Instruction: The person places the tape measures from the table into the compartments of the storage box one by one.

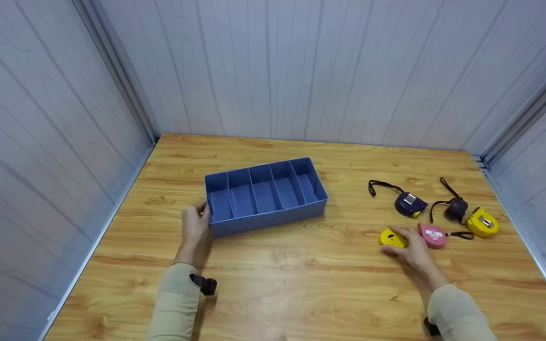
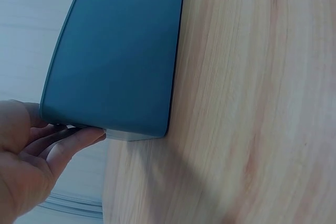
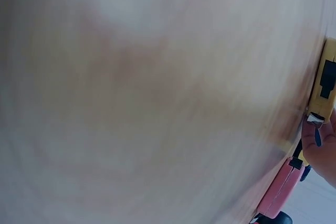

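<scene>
A blue divided storage box (image 1: 270, 221) stands on the table, its row of several compartments bare inside. My left hand (image 1: 194, 227) grips its left end wall at the rim. The left wrist view shows the fingers (image 2: 68, 148) against that end, beside the long blue side (image 2: 115, 51). Over at the right, my right hand (image 1: 416, 250) holds a small yellow tape measure (image 1: 389, 238) between thumb and fingers. The right wrist view has the yellow tape measure (image 3: 321, 85) at its right edge, partly cut off. Just right of this hand lies a pink tape measure (image 1: 432, 236) with a black strap.
Behind the pink one lies a dark blue tape measure (image 1: 409, 203) with a wrist strap. Farther right are a black tape measure (image 1: 456, 208) and a larger yellow tape measure (image 1: 483, 222). Pale panel walls (image 1: 282, 71) enclose the wooden table (image 1: 292, 284) at the back and sides.
</scene>
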The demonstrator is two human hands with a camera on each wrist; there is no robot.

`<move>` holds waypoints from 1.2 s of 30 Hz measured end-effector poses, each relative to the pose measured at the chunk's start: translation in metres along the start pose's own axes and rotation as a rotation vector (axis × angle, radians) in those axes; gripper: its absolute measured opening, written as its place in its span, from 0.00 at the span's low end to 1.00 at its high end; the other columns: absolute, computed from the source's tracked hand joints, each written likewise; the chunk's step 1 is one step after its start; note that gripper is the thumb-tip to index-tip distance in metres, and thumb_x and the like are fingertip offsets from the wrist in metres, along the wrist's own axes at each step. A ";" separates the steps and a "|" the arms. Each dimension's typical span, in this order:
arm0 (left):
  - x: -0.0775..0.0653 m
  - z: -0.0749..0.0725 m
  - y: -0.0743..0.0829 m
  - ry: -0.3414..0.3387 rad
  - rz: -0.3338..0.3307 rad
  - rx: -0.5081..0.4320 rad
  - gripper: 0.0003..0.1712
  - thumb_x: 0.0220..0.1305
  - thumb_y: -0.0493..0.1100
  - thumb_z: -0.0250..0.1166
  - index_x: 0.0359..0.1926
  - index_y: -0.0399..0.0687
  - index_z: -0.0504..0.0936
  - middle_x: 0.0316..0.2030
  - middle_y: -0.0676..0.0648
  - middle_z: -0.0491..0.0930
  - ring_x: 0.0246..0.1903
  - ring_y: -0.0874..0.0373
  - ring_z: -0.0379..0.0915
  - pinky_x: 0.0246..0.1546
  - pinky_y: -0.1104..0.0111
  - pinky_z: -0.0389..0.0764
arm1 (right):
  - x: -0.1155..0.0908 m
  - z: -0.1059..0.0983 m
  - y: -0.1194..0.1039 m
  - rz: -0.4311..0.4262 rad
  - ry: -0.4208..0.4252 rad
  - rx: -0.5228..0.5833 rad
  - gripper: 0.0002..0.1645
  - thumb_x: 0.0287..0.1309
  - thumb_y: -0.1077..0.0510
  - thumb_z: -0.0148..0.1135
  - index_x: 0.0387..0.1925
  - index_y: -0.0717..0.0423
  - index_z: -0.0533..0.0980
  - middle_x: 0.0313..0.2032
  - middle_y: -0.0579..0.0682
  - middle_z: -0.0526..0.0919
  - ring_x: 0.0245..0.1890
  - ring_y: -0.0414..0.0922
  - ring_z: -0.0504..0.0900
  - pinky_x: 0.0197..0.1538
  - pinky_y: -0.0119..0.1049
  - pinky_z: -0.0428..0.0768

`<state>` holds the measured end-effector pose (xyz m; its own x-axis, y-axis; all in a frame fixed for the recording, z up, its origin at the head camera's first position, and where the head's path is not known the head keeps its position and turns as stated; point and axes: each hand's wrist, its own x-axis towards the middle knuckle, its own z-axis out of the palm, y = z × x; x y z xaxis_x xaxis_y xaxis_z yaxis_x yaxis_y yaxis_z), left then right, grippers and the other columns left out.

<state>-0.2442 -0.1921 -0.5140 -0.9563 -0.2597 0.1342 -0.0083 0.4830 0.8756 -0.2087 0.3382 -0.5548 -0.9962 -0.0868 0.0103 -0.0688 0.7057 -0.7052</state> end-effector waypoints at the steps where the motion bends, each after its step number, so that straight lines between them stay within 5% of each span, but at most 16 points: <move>1: 0.000 0.001 0.001 -0.005 -0.005 -0.008 0.15 0.62 0.31 0.51 0.46 0.24 0.75 0.36 0.31 0.78 0.34 0.43 0.76 0.27 0.72 0.76 | 0.000 0.000 0.000 -0.006 0.003 -0.008 0.42 0.43 0.49 0.70 0.57 0.66 0.67 0.51 0.65 0.69 0.50 0.58 0.66 0.53 0.52 0.62; 11: 0.003 0.010 0.006 -0.035 -0.032 0.023 0.15 0.62 0.32 0.51 0.47 0.25 0.76 0.37 0.33 0.79 0.36 0.49 0.75 0.34 0.64 0.78 | 0.001 0.000 0.002 0.020 -0.022 0.024 0.43 0.43 0.47 0.69 0.58 0.65 0.66 0.53 0.65 0.67 0.52 0.59 0.65 0.56 0.55 0.60; 26: 0.010 0.025 0.014 -0.133 -0.116 -0.072 0.18 0.64 0.33 0.49 0.52 0.27 0.72 0.45 0.33 0.75 0.42 0.51 0.72 0.42 0.64 0.75 | 0.001 0.001 0.005 0.013 -0.014 0.045 0.43 0.43 0.47 0.70 0.58 0.65 0.66 0.53 0.65 0.67 0.52 0.59 0.64 0.55 0.53 0.60; 36: 0.012 0.036 0.019 -0.144 -0.079 -0.058 0.17 0.64 0.34 0.50 0.51 0.27 0.73 0.42 0.32 0.77 0.39 0.49 0.73 0.39 0.64 0.76 | 0.000 0.001 0.004 0.010 0.012 0.013 0.41 0.42 0.48 0.70 0.57 0.64 0.68 0.52 0.64 0.69 0.51 0.57 0.66 0.56 0.53 0.61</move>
<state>-0.2666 -0.1560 -0.5124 -0.9854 -0.1704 -0.0006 -0.0725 0.4157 0.9066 -0.2094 0.3402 -0.5585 -0.9974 -0.0711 0.0113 -0.0578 0.6973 -0.7145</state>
